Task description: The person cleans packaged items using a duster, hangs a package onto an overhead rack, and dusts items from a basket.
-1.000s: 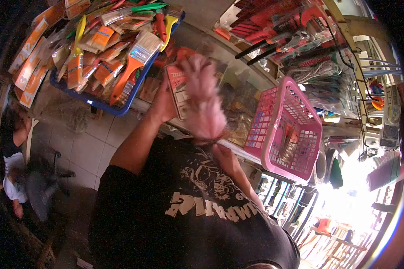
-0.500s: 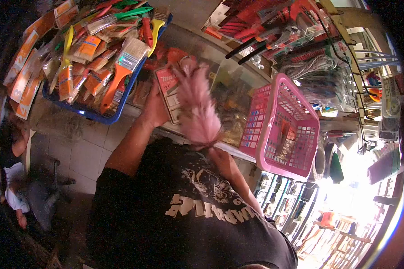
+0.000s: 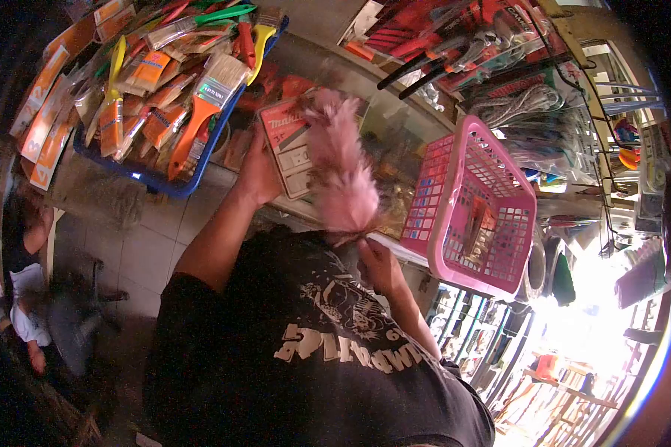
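Observation:
My left hand (image 3: 258, 177) grips the left edge of a flat red and pale Makita pack (image 3: 294, 165), held tilted above the glass counter. A pink feather duster (image 3: 344, 175) lies across the pack's right side and hides part of it; whether the two touch, I cannot tell. The duster's base is at my right hand (image 3: 379, 262), whose fingers are closed around its handle. Most of that handle is hidden by the hand and by my black shirt.
A blue basket (image 3: 190, 185) full of paintbrushes (image 3: 215, 93) stands at the upper left. To the right is a pink plastic basket (image 3: 443, 249) with something inside. Packaged tools (image 3: 484, 48) hang at the upper right. Another person's arm (image 3: 39, 231) shows at far left.
The feather duster has shifted slightly right across the pack, so more of the pack's front shows. My right hand has moved a little and is seen more fully. The view has shifted slightly.

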Motion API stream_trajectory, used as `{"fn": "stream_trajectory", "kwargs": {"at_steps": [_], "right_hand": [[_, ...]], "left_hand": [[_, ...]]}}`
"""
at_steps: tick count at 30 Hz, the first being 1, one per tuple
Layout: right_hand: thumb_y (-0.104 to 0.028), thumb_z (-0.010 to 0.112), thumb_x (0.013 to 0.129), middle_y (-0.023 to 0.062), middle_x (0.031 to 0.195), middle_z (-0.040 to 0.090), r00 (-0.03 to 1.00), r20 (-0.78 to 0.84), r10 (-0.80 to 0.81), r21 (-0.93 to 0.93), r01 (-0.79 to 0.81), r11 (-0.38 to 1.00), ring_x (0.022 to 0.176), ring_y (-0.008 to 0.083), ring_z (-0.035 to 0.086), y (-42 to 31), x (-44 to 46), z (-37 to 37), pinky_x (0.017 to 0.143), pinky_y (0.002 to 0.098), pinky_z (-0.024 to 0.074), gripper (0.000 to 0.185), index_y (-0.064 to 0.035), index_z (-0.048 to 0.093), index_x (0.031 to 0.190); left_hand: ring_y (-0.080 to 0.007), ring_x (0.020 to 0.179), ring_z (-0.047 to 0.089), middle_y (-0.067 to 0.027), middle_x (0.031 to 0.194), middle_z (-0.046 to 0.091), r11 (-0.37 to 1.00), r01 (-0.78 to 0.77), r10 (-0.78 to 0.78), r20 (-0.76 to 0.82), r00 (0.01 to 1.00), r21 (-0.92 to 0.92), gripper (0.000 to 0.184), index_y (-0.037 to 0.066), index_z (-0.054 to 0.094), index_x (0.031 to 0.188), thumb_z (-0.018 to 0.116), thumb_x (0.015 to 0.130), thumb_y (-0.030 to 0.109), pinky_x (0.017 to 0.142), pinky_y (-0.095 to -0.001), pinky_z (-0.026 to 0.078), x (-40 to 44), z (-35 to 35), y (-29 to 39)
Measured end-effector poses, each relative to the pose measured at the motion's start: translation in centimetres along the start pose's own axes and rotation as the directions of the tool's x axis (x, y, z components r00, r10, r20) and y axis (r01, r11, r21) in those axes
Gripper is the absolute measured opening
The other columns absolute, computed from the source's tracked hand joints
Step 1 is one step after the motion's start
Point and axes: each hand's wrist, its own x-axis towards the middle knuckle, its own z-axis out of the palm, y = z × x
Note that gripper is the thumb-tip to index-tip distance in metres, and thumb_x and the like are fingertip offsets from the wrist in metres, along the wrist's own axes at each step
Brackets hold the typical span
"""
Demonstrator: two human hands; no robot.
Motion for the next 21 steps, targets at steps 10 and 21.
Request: {"fn": "stream_trajectory", "kwargs": {"at_steps": [10,21], "right_hand": [[-0.031,0.045,0.086,0.0231,0.1,0.054,0.973,0.113,-0.203,-0.173,0.22,0.96,0.1,0.0372,0.049,-3.5,-1.0,0.3,0.081,0.0397,0.0389,0.033,-0.003,0.053,0.102],[-0.032,0.046,0.086,0.0234,0.109,0.05,0.998,0.032,-0.055,-0.024,0.055,0.998,0.104,0.0387,0.045,-3.5,0.4,-0.3,0.084,0.0416,0.0364,0.035,-0.0011,0.052,0.102]], "left_hand": [[-0.0208,0.11,0.044,-0.006,0.12,0.045,0.972,0.078,0.002,0.34,0.94,-0.222,0.052,0.01,0.04,0.122,0.032,0.086,0.047,0.092,-0.0367,0.035,-0.3,-0.4,0.3],[-0.0204,0.108,0.045,-0.0081,0.122,0.044,0.984,0.061,-0.021,0.231,0.973,-0.168,0.056,0.005,0.036,0.124,0.031,0.087,0.047,0.09,-0.0356,0.037,0.6,-1.2,0.1]]}}
